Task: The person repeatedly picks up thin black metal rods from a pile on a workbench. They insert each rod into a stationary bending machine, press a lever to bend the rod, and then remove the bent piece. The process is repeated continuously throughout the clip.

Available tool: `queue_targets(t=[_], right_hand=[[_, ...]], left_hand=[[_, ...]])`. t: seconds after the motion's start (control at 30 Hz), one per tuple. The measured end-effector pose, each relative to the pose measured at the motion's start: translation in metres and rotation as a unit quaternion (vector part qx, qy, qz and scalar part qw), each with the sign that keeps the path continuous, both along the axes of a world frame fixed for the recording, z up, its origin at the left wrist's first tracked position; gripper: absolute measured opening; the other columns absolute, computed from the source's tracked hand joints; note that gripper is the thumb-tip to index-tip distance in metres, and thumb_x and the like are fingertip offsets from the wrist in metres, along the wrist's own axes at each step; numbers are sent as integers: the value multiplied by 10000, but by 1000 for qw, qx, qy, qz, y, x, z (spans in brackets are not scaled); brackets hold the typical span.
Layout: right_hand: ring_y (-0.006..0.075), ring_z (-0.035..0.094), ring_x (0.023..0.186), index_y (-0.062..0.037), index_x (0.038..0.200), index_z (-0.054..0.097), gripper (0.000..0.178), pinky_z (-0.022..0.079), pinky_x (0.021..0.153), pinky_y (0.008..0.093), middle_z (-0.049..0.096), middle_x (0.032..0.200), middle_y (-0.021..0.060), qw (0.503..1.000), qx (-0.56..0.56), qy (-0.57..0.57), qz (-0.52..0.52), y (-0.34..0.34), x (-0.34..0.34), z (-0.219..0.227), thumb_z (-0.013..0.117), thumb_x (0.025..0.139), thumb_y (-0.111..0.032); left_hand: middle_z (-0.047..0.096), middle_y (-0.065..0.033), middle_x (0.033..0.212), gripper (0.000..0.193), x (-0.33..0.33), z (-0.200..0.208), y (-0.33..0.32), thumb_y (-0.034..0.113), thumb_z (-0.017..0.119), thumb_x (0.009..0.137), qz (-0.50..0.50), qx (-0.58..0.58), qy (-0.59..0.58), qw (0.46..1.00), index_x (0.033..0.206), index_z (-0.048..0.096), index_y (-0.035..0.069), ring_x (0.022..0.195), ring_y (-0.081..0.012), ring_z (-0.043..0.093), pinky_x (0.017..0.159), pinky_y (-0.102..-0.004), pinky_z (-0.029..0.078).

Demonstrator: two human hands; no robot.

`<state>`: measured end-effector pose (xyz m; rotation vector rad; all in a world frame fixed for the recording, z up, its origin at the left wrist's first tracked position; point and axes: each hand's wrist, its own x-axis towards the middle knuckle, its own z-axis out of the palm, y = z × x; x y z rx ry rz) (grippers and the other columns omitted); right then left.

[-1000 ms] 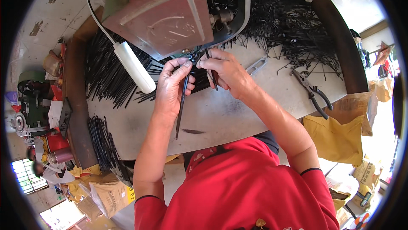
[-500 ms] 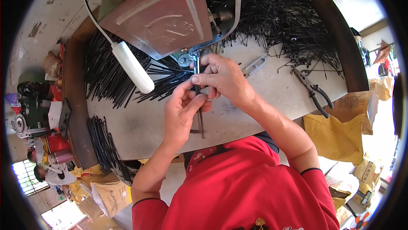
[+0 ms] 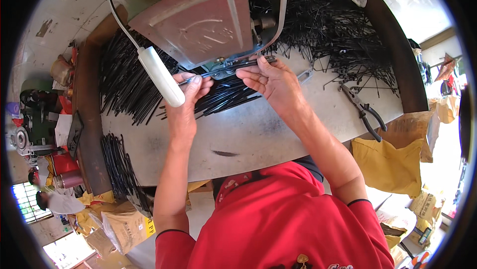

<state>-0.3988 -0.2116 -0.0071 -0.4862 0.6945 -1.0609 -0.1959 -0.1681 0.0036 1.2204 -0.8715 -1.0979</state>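
A slim dark metal rod [image 3: 237,65] is held nearly level under the machine head [image 3: 198,20], one end in each hand. My left hand [image 3: 188,95] pinches its left part between thumb and fingers, partly behind the white lamp [image 3: 161,77]. My right hand [image 3: 278,82] grips the right end, which looks thicker, between thumb and fingers. Just behind the rod is the machine's metal working part [image 3: 221,74], partly hidden by the rod. Below the hands lies a pile of black rods [image 3: 226,97] on the metal tabletop [image 3: 258,134].
A large heap of black rods [image 3: 328,25] covers the back right, with another bundle [image 3: 119,164] at the left edge. Black-handled pliers [image 3: 365,110] lie at the right, near a slotted metal piece [image 3: 305,75]. Yellow cloth [image 3: 385,164] hangs off the right edge.
The rod has turned from upright, pointing toward me, to nearly level. My left hand has moved left and away from me; my right hand has shifted slightly right.
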Motion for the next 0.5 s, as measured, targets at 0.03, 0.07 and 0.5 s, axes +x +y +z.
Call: queue_targets(t=[0.03,0.07,0.5], right_hand=[[262,665,950,31,1083,486,260,551,829,315,638,1039,221,1000,4,-17,-10,3,4,-1,455,997,-213],[265,661,961,33,1086,484,261,549,838,319,632,1048,223,999,4,-32,-33,5,7,-2,454,998,-210],[276,653,987,26,1062,500,237,546,859,336,632,1020,206,990,-7,-81,-114,11,20,-4,483,987,-198]], left_hand=[[656,-137,924,163,-9,2,-1,46,585,905,12,-17,41,999,1020,470,43,856,-207,672,779,-273,538],[651,-169,946,171,-13,4,-3,21,550,917,-1,-22,39,999,1010,411,54,917,-249,677,804,-302,554],[645,-202,956,141,-26,4,-5,29,553,910,41,-34,42,998,1011,456,17,884,-266,683,779,-303,566]])
